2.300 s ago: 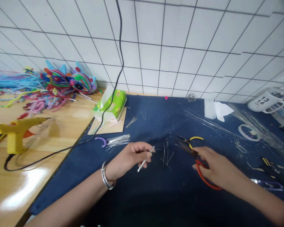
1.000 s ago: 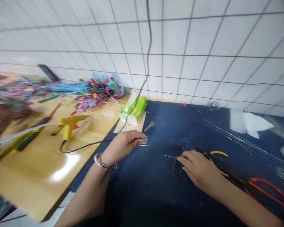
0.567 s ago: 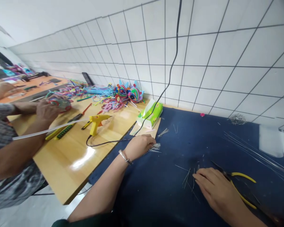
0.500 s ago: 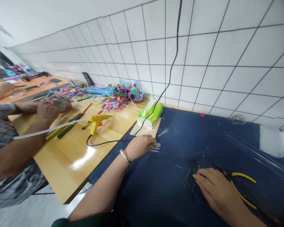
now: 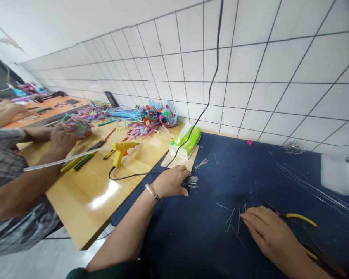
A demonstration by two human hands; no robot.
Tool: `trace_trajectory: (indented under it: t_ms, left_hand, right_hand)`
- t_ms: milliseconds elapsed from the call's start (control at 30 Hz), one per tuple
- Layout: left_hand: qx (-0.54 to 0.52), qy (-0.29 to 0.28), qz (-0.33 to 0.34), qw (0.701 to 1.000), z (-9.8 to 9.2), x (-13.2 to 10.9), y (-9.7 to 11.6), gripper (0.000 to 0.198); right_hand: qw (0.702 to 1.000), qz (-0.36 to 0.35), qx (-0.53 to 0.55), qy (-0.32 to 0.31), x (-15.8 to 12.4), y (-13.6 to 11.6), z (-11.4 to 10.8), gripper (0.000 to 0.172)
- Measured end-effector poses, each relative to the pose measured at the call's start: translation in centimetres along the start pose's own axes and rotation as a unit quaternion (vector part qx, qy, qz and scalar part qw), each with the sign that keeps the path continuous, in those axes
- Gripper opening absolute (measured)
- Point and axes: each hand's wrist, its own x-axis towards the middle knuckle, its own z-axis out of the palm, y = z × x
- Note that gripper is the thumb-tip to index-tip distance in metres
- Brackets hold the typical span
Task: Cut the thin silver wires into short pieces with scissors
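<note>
My left hand (image 5: 171, 183) is low over the mat with thumb and fingers apart, beside a small stack of short metal wires (image 5: 193, 181). Its fingertips reach the near edge of that stack, and it wears a silver bracelet (image 5: 152, 192). My right hand (image 5: 269, 230) rests on the dark blue mat (image 5: 197, 236), fingers pressed together; whatever the fingertips pinch is too small to make out. Several loose wires (image 5: 229, 221) lie just left of those fingertips. Pliers with yellow handles (image 5: 301, 217) lie partly hidden behind the right hand.
Another short wire bundle (image 5: 202, 163) lies by a green tissue pack (image 5: 189, 140). Long wires (image 5: 317, 190) stretch along the right. A yellow glue gun (image 5: 121, 152) sits on the wooden table, its cord crossing the mat's corner. A co-worker's hands (image 5: 62, 135) hold a round object at left.
My left hand's thumb has spread away from its fingers, uncovering more of the wire stack. My right hand stays in nearly the same place, and the view has shifted slightly.
</note>
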Motion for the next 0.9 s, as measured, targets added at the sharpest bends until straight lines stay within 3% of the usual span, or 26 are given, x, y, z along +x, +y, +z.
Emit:
trace_trajectory:
  t_ms: [267, 500, 633, 767, 900]
  left_hand:
    - [-0.007, -0.020, -0.010, 1.000, 0.5, 0.5, 0.0, 0.013]
    - [-0.024, -0.010, -0.017, 1.000, 0.0, 0.2, 0.4, 0.016]
    - [-0.050, 0.055, 0.010, 0.997, -0.2, -0.1, 0.8, 0.018]
    - [-0.109, 0.112, 0.055, 0.986, 0.7, 0.5, 3.4, 0.019]
    - [-0.149, 0.077, 0.133, 0.977, 2.6, 1.2, 7.7, 0.018]
  right_hand:
    - [1.000, 0.010, 0.009, 0.002, -0.3, 0.3, 0.2, 0.021]
    - [0.999, 0.035, 0.032, -0.026, 0.0, 0.2, 0.0, 0.019]
    - [0.995, 0.074, 0.041, -0.055, 0.2, -0.2, -0.4, 0.019]
    - [0.989, 0.104, 0.041, -0.094, 0.1, -0.3, -0.7, 0.019]
    - [0.990, 0.090, 0.034, -0.099, 0.2, -0.4, -1.0, 0.022]
